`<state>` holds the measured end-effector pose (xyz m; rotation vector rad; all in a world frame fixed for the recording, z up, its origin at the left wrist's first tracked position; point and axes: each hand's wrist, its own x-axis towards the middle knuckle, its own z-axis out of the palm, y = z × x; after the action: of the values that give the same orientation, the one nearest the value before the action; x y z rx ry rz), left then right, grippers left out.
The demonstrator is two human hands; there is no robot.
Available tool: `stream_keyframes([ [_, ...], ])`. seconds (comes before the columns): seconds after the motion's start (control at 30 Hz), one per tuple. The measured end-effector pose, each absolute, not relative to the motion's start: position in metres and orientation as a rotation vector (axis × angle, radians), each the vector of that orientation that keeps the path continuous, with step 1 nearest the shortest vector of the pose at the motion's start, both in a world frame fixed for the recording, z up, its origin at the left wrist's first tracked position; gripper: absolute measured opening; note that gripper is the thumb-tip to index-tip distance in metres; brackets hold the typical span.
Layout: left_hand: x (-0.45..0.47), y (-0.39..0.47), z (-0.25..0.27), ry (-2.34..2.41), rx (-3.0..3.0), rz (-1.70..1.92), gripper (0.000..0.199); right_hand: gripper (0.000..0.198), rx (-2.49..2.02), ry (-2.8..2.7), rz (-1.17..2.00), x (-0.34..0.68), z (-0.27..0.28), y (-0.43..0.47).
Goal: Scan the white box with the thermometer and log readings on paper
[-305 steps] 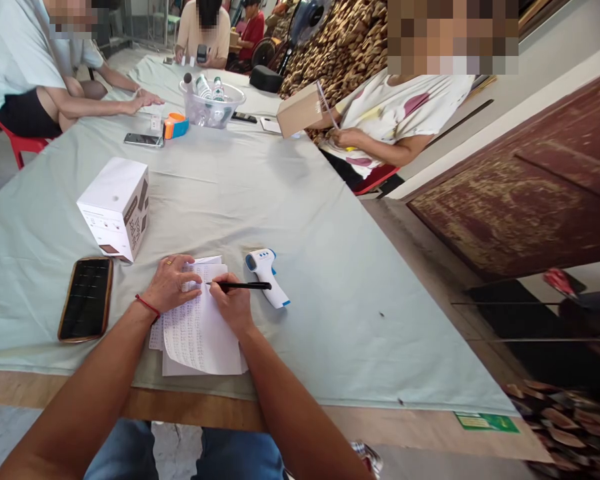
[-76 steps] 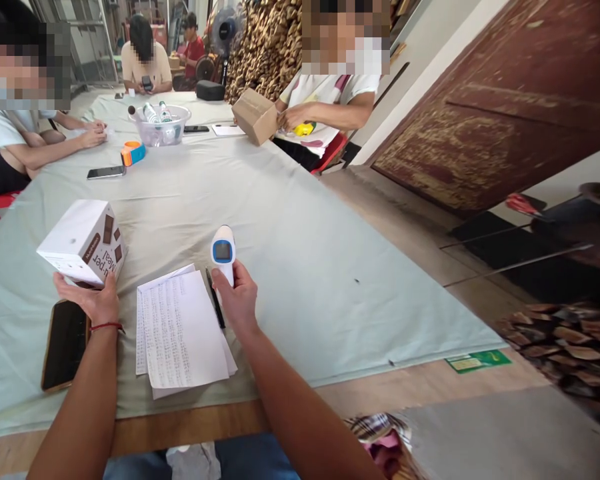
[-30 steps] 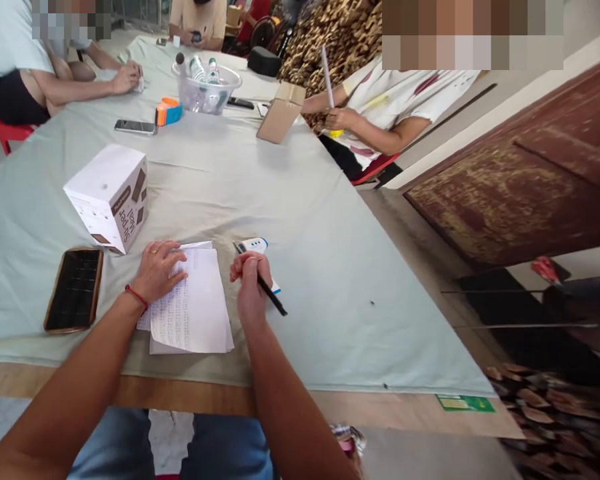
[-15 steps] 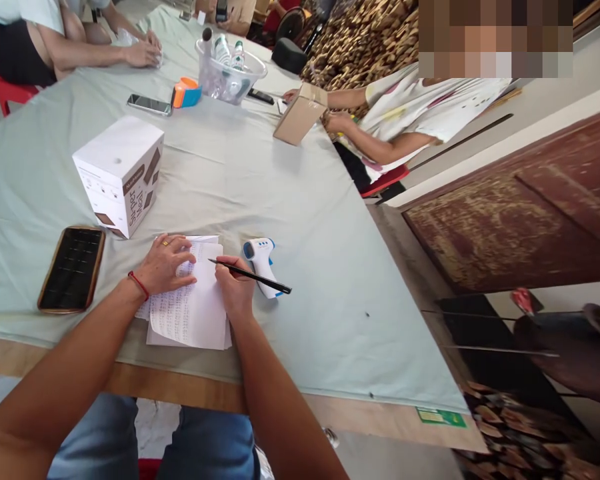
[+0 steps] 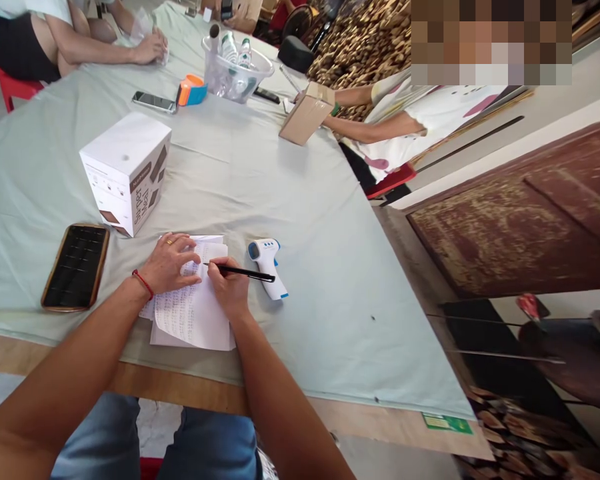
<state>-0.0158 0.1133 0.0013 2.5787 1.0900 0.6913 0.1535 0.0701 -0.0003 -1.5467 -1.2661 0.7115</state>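
A small stack of paper sheets (image 5: 205, 320) lies before me on the cloth, the left part covered in handwriting. My left hand (image 5: 173, 263) rests on the upper left of the sheets with its fingers spread, holding nothing. Between the fingers of my right hand (image 5: 230, 287) is a black pen (image 5: 253, 273), its tip over the upper part of the page near my left fingertips. Whether the tip touches the paper I cannot tell. Just right of that hand lies a white and blue infrared thermometer (image 5: 269, 267).
Left of the papers lie a dark phone (image 5: 75, 267) and a white printed box (image 5: 115, 160). Farther back are another phone (image 5: 154, 101), an orange-blue roll (image 5: 192, 90), a plastic basket of bottles (image 5: 237, 70) and a cardboard box (image 5: 307, 113). People sit across the table.
My right hand has shifted a little left, bringing the pen closer to my left hand; the pen lies flatter. The whole view has shifted slightly. At the right, the other person's arms have moved.
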Motion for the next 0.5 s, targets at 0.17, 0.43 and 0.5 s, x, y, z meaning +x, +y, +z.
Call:
stream_keyframes([
  [0.17,-0.0158,0.1130,0.0007,1.090,2.572,0.698,0.025,0.021,-1.556,-1.277,0.701,0.1532,-0.0019,0.0701],
  [0.43,-0.0162,0.1135,0.0005,1.075,2.577,0.700,0.026,0.022,-1.561,-1.277,0.715,0.1524,-0.0022,0.0700],
  [0.5,-0.0162,0.1134,0.0008,1.078,2.572,0.698,0.026,0.022,-1.566,-1.273,0.719,0.1522,-0.0028,0.0699],
])
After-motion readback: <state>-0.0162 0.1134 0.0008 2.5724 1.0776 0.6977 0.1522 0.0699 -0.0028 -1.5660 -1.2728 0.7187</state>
